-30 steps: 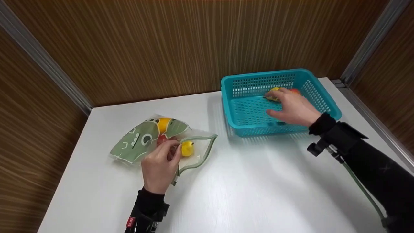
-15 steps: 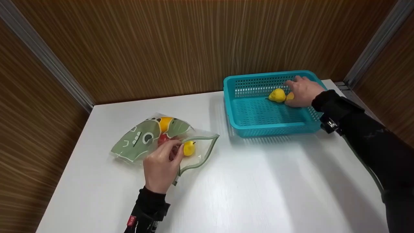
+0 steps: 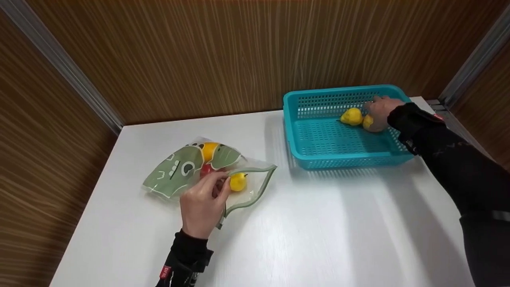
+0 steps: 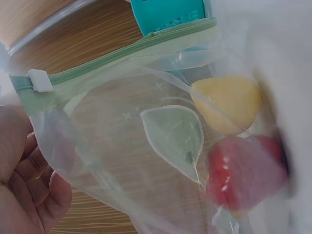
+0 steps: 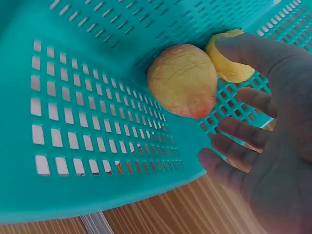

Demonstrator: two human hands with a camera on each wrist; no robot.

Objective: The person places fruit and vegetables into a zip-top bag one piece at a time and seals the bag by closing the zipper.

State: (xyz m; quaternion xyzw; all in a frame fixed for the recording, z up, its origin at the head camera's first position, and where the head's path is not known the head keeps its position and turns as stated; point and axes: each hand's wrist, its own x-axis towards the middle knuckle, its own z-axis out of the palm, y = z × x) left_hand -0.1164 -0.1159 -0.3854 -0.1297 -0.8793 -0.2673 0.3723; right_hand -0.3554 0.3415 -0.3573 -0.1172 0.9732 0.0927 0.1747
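My left hand (image 3: 203,205) pinches the rim of a clear zip bag (image 3: 169,175) printed with a green cartoon face, lying on the table. A yellow pear-like fruit (image 3: 238,182) with a dark stem lies inside the bag's mouth. Deeper in are a red fruit (image 4: 243,173) and an orange fruit (image 3: 209,151). My right hand (image 3: 382,111) reaches into the right end of a turquoise basket (image 3: 338,162), over a yellow-red peach (image 5: 183,80). In the right wrist view its fingers (image 5: 243,131) are spread, with the peach apart from them. A yellow pear (image 3: 351,116) lies beside the peach.
A white table (image 3: 287,235) carries the bag at left and the basket at back right. Wood-grain panels (image 3: 207,59) rise behind and at both sides, with metal strips at the corners. The basket's slotted walls surround the right hand.
My right hand has moved from above the pear to the basket's right end, by the peach, uncovering the pear. The left hand keeps its hold on the bag. The view has shifted slightly.
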